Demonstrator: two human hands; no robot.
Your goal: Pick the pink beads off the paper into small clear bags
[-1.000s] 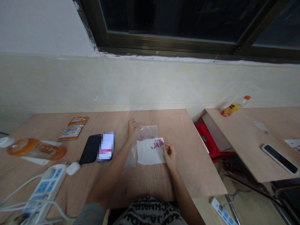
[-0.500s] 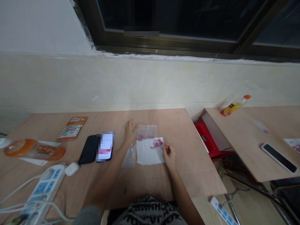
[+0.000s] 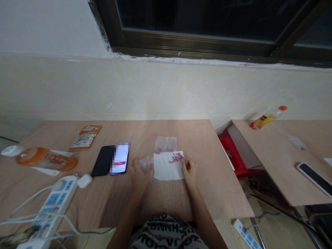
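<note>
My left hand (image 3: pixel 140 175) rests over a small clear plastic bag (image 3: pixel 145 163), its thumb and fingers spread apart with the bag between them. Just right of it lies a white sheet of paper or tissue (image 3: pixel 166 173). Small pink-red bead-like pieces (image 3: pixel 176 157) are scattered on the sheet's upper right. At the sheet's right edge, my right hand (image 3: pixel 190 171) has its fingers pinched together; whatever is between them is too small to make out. Behind the sheet, partly covered by it, a clear bag (image 3: pixel 166 142) holds more of the pink-red pieces.
To the left are a lit phone (image 3: pixel 120 159), a black flat item (image 3: pixel 102 160), an orange packet (image 3: pixel 85 137), a drink bottle (image 3: pixel 46 159) and a corded power strip (image 3: pixel 55 204). Across a gap, another table (image 3: pixel 275 155) bears a bottle (image 3: pixel 267 118) and a white-edged device (image 3: pixel 315 178).
My left hand has come back toward me from beyond the small clear bag and now lies over it. My right hand stays pinched at the sheet's right edge. The view has shifted slightly.
</note>
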